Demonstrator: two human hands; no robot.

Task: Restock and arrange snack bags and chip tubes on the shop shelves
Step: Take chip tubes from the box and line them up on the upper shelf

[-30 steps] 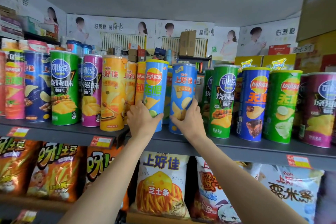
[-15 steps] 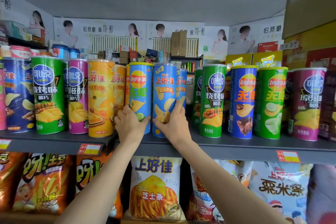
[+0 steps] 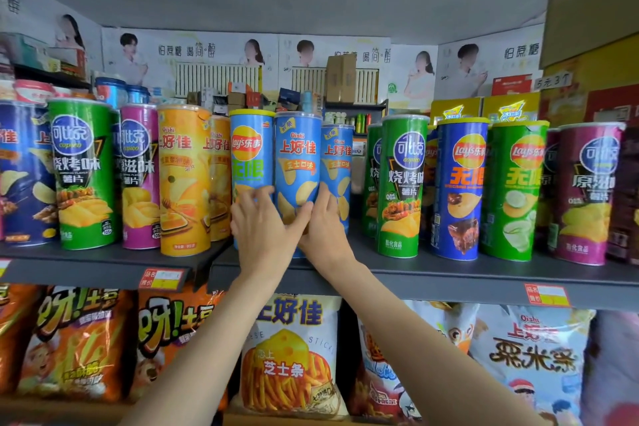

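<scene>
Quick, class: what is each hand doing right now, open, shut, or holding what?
Left hand: grips the blue chip tube.
Right hand: grips the same tube from its other side.

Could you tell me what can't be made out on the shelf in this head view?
- Base of the blue Oishi tube: hidden by the left hand and right hand.
- Second blue Oishi tube: partly covered by the front one.
- Price tag: print too small.
- Dark blue tube: cut off by the left edge.
</scene>
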